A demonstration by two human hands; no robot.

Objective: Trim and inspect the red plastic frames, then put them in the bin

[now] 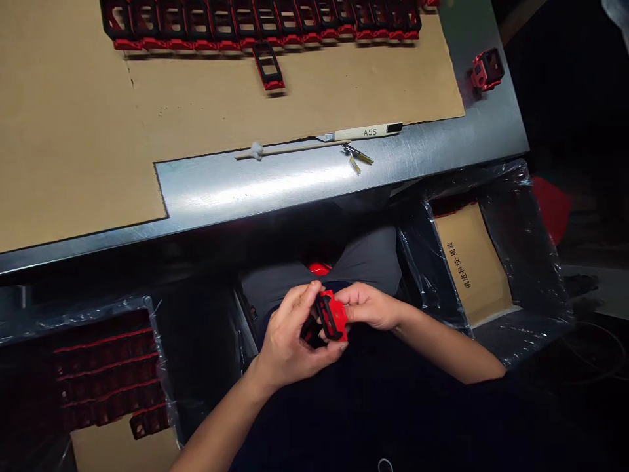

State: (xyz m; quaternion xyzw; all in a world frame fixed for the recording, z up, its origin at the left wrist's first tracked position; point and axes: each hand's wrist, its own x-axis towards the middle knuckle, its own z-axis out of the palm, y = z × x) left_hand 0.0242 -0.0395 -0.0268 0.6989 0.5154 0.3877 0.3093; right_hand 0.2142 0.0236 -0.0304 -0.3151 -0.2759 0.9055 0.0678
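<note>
The left hand (pixel 289 331) is curled around a red-and-black rectangular plastic frame (pixel 335 318), bracing both ends, probably to steady it; the right hand (pixel 368 305) pinches its red side, apparently for finer control. The piece sits between them, above the lap. Ahead of both hands, a pale-handled blade marked A55 (pixel 368 133) and a thin wooden stick (pixel 299 148) lie at the bare steel bench edge (pixel 221 190) (handy there, presumably). Farther ahead, a row of similar frames (pixel 256 21) stands on brown corrugated cardboard (pixel 344 88), perhaps guarding against scratches.
</note>
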